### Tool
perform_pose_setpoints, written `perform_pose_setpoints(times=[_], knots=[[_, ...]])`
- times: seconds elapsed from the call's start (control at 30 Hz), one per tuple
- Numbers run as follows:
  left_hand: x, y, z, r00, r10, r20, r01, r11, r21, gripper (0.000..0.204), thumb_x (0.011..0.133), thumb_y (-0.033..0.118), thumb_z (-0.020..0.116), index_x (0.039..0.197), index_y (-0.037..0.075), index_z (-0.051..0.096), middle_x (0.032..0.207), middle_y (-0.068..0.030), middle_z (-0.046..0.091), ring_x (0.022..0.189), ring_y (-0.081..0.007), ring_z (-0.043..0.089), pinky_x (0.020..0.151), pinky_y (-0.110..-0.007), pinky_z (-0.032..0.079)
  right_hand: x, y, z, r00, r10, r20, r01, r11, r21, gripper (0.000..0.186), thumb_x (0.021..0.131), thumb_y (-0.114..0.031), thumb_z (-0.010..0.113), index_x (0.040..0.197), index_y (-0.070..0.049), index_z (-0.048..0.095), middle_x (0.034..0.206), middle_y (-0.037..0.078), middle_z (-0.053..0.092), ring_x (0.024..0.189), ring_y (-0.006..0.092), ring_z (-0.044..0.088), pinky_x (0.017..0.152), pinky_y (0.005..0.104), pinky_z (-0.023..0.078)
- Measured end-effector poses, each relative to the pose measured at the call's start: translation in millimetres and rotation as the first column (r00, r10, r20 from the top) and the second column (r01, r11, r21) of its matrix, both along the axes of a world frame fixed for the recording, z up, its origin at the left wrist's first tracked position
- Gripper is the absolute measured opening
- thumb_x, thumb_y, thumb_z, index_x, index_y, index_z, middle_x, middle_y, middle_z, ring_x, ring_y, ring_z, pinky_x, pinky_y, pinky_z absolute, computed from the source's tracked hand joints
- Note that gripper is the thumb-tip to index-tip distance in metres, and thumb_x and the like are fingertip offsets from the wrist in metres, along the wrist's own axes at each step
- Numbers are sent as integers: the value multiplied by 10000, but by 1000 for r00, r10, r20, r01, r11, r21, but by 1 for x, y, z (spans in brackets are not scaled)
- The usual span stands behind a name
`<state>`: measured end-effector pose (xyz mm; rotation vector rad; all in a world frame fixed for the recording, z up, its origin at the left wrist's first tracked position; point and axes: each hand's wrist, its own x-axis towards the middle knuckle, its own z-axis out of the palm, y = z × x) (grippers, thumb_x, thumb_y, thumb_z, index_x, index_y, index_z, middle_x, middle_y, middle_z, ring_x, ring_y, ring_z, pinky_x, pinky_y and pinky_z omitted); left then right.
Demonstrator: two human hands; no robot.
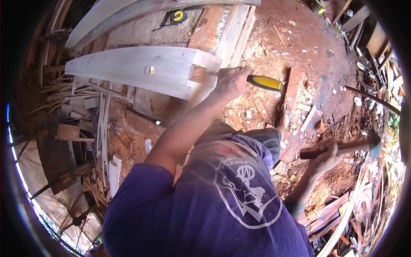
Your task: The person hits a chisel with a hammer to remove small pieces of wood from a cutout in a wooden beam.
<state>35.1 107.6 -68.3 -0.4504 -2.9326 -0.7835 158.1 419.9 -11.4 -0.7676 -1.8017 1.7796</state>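
Note:
My left hand point(233, 83) is closed round a chisel point(265, 82) with a yellow and black handle. The chisel lies nearly level, its handle pointing right. Its blade reaches toward the notch point(198, 74) in the end of a pale wooden beam point(128, 68); whether the tip touches the wood I cannot tell. Low on the right, my right hand point(327, 156) grips the wooden handle of a hammer point(352, 146). The dark hammer head point(374, 144) is at the far right, well apart from the chisel. A small chip of wood point(149, 69) sits on the beam's face.
A yellow and black tape measure point(178, 16) rests on boards behind the beam. Wood chips and a reddish board point(292, 88) lie on the dirt floor, near my foot point(284, 118). Scrap strips are heaped at left point(68, 96) and lower right point(342, 222).

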Motion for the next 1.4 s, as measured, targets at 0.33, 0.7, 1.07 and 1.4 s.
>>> perform_pose_setpoints(times=[0.33, 0.7, 1.07, 1.4], knots=[[1, -5, 4, 1000, -7, -29, 6, 1000, -16, 219, 807, 138, 684, 1021, 117, 638, 812, -142, 711, 755, -311, 719, 701, -437, 552, 20, -38, -52, 865, 422, 271, -425, 904, -50, 103, 869, -17, 522, 791, -82, 505, 649, 29, 503, 441, 59, 411, 361, 227, 364], [-2, -24, -9, 991, -60, 118, 73, 991, -110, 302, 794, 136, 687, 1089, 140, 622, 825, -103, 719, 793, -300, 722, 749, -448, 548, 26, -93, -65, 745, 547, 382, -607, 793, 49, 99, 904, 1, 515, 845, -79, 511, 585, -13, 471, 415, 74, 423, 353, 211, 340], [1, -40, -34, 963, -66, 262, 112, 980, -163, 297, 797, 233, 733, 1045, 84, 664, 940, -139, 704, 928, -339, 680, 830, -451, 509, 13, -121, -56, 591, 614, 523, -705, 709, -34, 156, 826, -73, 594, 948, 23, 572, 875, 195, 544, 751, 309, 552, 820, 441, 451], [-12, -104, 27, 984, 138, -112, -62, 856, 513, 87, 892, 156, 663, 923, 77, 682, 656, -32, 624, 561, -166, 606, 527, -313, 512, 3, -56, -24, 725, 465, 508, -516, 855, -46, 81, 826, -100, 587, 864, -45, 542, 580, -16, 493, 421, 70, 447, 354, 241, 345]])
